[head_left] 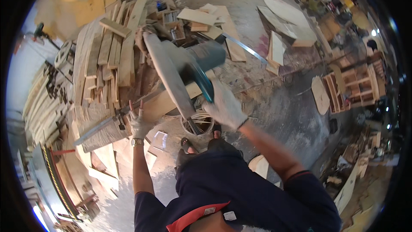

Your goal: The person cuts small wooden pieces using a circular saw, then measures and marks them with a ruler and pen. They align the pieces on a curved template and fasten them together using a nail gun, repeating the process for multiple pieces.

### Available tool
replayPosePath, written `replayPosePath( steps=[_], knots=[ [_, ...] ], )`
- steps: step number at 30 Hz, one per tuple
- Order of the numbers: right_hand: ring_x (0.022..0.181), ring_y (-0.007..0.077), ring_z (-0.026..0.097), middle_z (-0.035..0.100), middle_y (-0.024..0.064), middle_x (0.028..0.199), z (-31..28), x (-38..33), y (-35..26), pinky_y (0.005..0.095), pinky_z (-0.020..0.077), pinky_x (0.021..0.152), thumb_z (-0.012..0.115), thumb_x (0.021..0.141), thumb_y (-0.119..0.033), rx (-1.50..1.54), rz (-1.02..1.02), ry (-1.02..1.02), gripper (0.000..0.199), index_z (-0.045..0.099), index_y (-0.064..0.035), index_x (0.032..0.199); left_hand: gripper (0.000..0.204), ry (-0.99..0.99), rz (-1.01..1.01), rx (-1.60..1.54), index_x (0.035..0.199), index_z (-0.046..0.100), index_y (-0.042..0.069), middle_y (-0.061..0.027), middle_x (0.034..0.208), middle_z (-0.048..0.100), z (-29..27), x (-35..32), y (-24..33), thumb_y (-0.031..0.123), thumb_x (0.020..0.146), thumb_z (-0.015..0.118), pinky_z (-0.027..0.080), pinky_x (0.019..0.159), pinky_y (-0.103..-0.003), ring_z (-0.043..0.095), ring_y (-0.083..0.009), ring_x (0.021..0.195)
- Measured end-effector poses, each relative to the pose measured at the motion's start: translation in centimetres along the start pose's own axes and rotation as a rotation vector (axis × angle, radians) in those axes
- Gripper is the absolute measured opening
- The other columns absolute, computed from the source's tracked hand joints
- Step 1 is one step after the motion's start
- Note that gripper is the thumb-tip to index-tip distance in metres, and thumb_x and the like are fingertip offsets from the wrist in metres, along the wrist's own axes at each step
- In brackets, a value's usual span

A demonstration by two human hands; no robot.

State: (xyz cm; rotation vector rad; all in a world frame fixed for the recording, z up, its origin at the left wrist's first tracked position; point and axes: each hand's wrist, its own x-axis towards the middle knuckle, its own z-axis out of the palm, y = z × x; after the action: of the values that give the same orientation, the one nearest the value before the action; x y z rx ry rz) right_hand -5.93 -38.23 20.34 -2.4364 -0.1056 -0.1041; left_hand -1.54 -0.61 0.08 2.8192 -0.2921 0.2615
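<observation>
My right hand (225, 105), in a pale work glove, is wrapped round the teal handle of a circular saw (204, 81). The saw's long, flat grey base (165, 71) stands tilted above a wooden board (161, 104), smeared by motion. Whether the saw touches the board I cannot tell; its blade is hidden. My left hand (139, 124), also gloved, with bare fingertips and a wristwatch, is at the board's near left part with two fingers stretched out. Beside those fingers lies a long metal straightedge (99, 125) with a small dark clamp-like piece (120, 122).
Stacked planks (107, 58) lie left of the saw. Beyond it are a wooden box (174, 25) of small items, offcuts (199, 16) and a metal strip (244, 48). A round bucket (198, 122) stands near my feet. A wooden rack (354, 86) is at the right.
</observation>
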Motion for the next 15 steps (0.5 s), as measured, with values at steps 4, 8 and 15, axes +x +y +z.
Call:
replayPosePath(
  steps=[4,8,15],
  knots=[
    [0.092,0.0488,0.072,0.071,0.0345,0.094,-7.1,8.3,-7.0,0.0517,0.0587,0.084,0.064,0.085,-0.034,-0.020,0.039,-0.099,0.058,0.056,0.0081,0.123,0.121,-0.048,-0.056,0.022,0.167,0.030,0.032,-0.0228,0.175,0.011,1.0,-1.5,-0.1,0.029,0.064,0.093,0.041,0.113,-0.058,0.043,-0.0451,0.146],
    [0.099,0.0390,0.074,0.075,0.0238,0.105,-11.2,13.6,-9.2,0.0442,0.0585,0.085,0.060,0.089,-0.043,0.056,-0.052,-0.247,0.054,0.070,0.0043,0.112,0.115,0.077,-0.027,0.040,0.164,0.036,0.028,-0.0226,0.171,0.020,1.1,-2.9,1.5,0.027,0.065,0.092,0.038,0.114,-0.058,0.039,-0.0421,0.150],
    [0.081,0.0347,0.072,0.067,0.0165,0.079,-1.6,9.0,4.6,0.0460,0.0531,0.073,0.057,0.103,-0.046,0.380,0.030,-0.047,0.043,0.060,-0.0039,0.113,0.112,0.043,-0.158,0.092,0.163,0.038,0.020,-0.0187,0.154,0.050,0.9,-7.5,9.9,0.036,0.065,0.090,0.033,0.114,-0.062,0.046,-0.0416,0.138]
  ],
)
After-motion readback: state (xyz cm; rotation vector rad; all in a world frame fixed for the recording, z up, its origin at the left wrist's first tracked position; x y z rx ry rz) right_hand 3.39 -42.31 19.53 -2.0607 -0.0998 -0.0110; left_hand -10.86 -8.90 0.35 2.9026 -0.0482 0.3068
